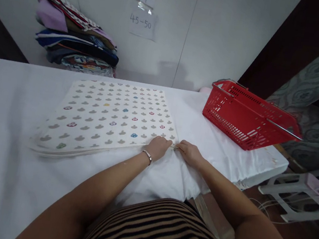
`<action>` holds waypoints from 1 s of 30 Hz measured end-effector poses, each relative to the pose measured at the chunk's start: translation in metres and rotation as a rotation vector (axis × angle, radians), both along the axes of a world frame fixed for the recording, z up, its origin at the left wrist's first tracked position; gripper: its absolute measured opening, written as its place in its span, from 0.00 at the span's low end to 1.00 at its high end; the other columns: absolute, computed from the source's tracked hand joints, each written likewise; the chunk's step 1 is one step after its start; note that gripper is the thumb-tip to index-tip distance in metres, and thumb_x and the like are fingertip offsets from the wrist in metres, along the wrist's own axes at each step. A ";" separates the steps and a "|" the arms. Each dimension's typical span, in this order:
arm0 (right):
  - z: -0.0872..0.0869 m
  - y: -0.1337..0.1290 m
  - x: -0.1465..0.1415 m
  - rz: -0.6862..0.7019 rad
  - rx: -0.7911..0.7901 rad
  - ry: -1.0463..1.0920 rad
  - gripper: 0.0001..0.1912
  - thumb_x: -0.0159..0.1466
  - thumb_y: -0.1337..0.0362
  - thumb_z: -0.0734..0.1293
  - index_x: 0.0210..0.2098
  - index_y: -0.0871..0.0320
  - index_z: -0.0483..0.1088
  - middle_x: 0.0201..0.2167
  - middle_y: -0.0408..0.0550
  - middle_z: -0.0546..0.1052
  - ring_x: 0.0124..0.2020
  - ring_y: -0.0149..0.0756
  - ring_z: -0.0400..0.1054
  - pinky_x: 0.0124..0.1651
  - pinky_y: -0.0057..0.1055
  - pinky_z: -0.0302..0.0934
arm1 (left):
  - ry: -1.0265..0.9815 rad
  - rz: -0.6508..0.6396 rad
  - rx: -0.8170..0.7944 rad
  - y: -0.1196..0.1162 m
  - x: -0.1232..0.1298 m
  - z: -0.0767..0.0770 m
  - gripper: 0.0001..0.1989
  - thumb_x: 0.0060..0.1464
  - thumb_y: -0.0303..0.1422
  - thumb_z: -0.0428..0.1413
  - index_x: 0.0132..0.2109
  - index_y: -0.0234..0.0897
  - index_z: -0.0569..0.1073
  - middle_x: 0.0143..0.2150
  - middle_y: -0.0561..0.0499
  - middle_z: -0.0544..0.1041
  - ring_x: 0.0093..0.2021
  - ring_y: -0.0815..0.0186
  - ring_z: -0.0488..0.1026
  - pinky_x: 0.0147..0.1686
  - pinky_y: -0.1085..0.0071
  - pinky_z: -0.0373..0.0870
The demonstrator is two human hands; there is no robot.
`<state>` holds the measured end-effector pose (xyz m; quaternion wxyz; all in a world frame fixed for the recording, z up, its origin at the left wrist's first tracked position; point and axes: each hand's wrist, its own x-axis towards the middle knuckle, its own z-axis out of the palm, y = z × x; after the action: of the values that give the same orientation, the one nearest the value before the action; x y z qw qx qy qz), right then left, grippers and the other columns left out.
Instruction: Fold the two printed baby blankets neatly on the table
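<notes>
A white cloth (115,115) printed with grey and coloured mushroom-like shapes lies folded flat in layers on the white-covered table. My left hand (158,147) is closed on its near edge, close to the right corner. Right at that corner, the fingers of my right hand (189,151) pinch the layered edge. Both hands are close together, with a short bit of the cloth's edge showing between them. The cloth's left end is slightly blurred, and its layers show along the front edge.
A red plastic basket (240,113) with metal handles stands at the table's right end. Folded fabrics (78,41) are stacked at the back left by the wall. Handwritten paper signs (143,22) hang on the wall. On the floor at right is a plastic stool (300,190), near cables.
</notes>
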<state>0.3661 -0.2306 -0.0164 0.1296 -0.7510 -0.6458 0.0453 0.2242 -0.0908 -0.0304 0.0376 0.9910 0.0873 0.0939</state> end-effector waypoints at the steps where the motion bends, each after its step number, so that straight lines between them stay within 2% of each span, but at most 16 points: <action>1: 0.000 -0.001 0.000 0.006 -0.010 -0.020 0.13 0.67 0.65 0.57 0.44 0.54 0.71 0.38 0.47 0.71 0.38 0.32 0.66 0.39 0.26 0.57 | -0.002 -0.012 0.010 0.000 0.000 -0.001 0.11 0.57 0.22 0.44 0.43 0.34 0.69 0.34 0.44 0.73 0.38 0.60 0.70 0.41 0.64 0.62; 7: 0.008 -0.003 -0.002 0.026 -0.093 -0.068 0.14 0.66 0.66 0.57 0.44 0.51 0.72 0.37 0.47 0.72 0.38 0.34 0.65 0.39 0.27 0.57 | -0.021 -0.011 -0.041 0.001 0.002 -0.005 0.10 0.58 0.25 0.43 0.43 0.36 0.68 0.34 0.44 0.73 0.37 0.60 0.70 0.40 0.64 0.62; 12: 0.015 0.012 -0.014 0.064 -0.010 -0.145 0.12 0.63 0.66 0.61 0.44 0.56 0.71 0.43 0.52 0.71 0.45 0.39 0.62 0.46 0.32 0.58 | -0.005 0.022 -0.091 0.002 0.005 -0.006 0.11 0.58 0.26 0.44 0.44 0.34 0.68 0.34 0.44 0.73 0.38 0.60 0.71 0.40 0.64 0.63; 15: 0.006 0.022 -0.021 0.084 0.023 -0.127 0.12 0.63 0.65 0.60 0.44 0.59 0.70 0.42 0.54 0.71 0.44 0.40 0.63 0.48 0.34 0.58 | -0.005 0.074 -0.127 0.000 0.005 -0.006 0.11 0.59 0.27 0.43 0.47 0.34 0.67 0.37 0.44 0.74 0.39 0.60 0.71 0.40 0.65 0.64; 20: -0.014 0.026 -0.016 0.079 0.066 -0.043 0.13 0.65 0.64 0.58 0.40 0.59 0.72 0.38 0.53 0.72 0.42 0.40 0.65 0.43 0.33 0.61 | -0.009 0.105 -0.139 -0.004 0.002 -0.008 0.10 0.60 0.32 0.45 0.46 0.36 0.67 0.36 0.47 0.74 0.39 0.62 0.71 0.38 0.66 0.65; 26: -0.018 0.022 -0.007 0.096 0.083 0.060 0.17 0.65 0.57 0.56 0.36 0.54 0.75 0.36 0.51 0.73 0.40 0.40 0.67 0.41 0.34 0.63 | -0.045 0.008 -0.017 0.002 -0.021 -0.005 0.09 0.58 0.26 0.45 0.44 0.36 0.67 0.40 0.46 0.74 0.44 0.61 0.69 0.40 0.64 0.62; 30: -0.018 0.022 -0.007 0.074 0.072 0.112 0.18 0.65 0.53 0.56 0.35 0.53 0.75 0.36 0.50 0.73 0.40 0.41 0.68 0.40 0.35 0.64 | -0.005 0.080 0.029 0.019 -0.050 -0.003 0.10 0.57 0.24 0.46 0.45 0.36 0.67 0.42 0.46 0.73 0.45 0.61 0.67 0.40 0.64 0.61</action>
<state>0.3594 -0.2089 -0.0345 0.1905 -0.7177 -0.6663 0.0688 0.1743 -0.0715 -0.0339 0.0196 0.9870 0.1255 0.0989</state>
